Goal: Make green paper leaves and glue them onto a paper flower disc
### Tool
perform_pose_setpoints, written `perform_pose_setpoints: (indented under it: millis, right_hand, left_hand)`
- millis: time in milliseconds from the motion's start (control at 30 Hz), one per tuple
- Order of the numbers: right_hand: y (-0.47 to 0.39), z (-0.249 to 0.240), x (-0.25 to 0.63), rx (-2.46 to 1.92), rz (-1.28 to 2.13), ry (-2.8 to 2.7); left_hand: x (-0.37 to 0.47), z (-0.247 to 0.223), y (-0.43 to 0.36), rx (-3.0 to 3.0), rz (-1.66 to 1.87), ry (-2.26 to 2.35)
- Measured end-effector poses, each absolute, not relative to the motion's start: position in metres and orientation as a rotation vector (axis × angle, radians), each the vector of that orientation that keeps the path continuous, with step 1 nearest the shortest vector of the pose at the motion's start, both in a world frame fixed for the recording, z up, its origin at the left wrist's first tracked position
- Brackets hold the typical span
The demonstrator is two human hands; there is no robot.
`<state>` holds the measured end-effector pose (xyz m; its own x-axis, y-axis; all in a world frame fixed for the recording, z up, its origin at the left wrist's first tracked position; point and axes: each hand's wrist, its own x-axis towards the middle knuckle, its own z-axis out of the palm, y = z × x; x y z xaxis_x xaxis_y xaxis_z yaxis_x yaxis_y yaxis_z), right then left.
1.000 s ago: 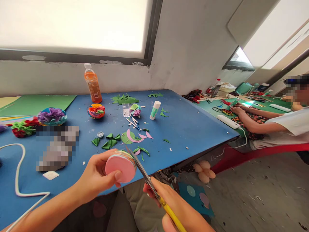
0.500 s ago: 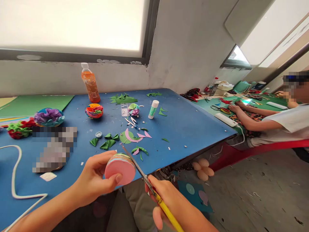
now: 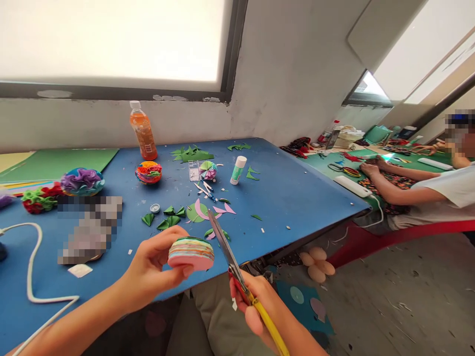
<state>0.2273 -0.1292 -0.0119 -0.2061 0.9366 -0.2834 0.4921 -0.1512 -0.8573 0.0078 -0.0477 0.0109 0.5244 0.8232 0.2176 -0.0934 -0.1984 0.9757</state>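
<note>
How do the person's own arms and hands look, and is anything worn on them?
The left hand and right hand are bare: no gloves, rings or watch show. Both forearms are uncovered as far as the picture reaches, so no sleeves are visible.

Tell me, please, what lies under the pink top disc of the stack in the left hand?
Under the pink disc, thin layers in several colours show at the edge of the stack. The left hand covers the near side; the far face is hidden.
</note>
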Motion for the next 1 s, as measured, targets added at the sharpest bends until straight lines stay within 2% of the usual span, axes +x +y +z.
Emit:
perform_pose_setpoints:
  millis: [267,533,767,1000]
  right_hand:
    - [-0.131,-0.019,0.231,-1.728,1.290,-1.625]
    - [-0.122,-0.021,0.220,-1.659,1.680,-1.195]
    - [-0.128,-0.016,0.220,-1.667,1.569,-1.413]
    - [-0.140,0.015,0.214,-1.738,1.545,-1.349]
  left_hand:
    - [0.006,0.008,-0.044,1.617,1.043,0.626]
    - [0.003,0.007,-0.047,1.398,0.794,0.631]
    - [0.005,0.006,-0.048,1.334,0.831,0.646]
    - [0.004,0.005,-0.047,1.373,0.798,0.639]
